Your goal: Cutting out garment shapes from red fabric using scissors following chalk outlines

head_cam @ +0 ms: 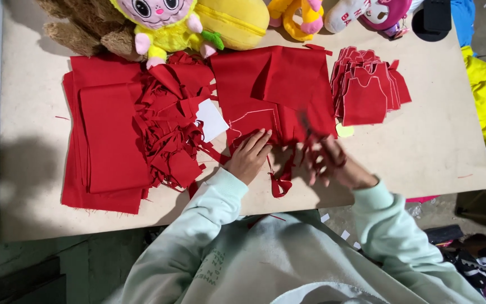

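While left hand (250, 156) fingers press flat on red fabric (277, 95), right hand (333, 163) blurred, grip unclear.

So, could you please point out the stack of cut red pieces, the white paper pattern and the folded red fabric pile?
stack of cut red pieces (365, 100), head view, front piece's middle.
white paper pattern (211, 120), head view, its centre.
folded red fabric pile (111, 138), head view, top fold's middle.

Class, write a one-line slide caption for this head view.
Two hands, left and right, work red fabric on a table.
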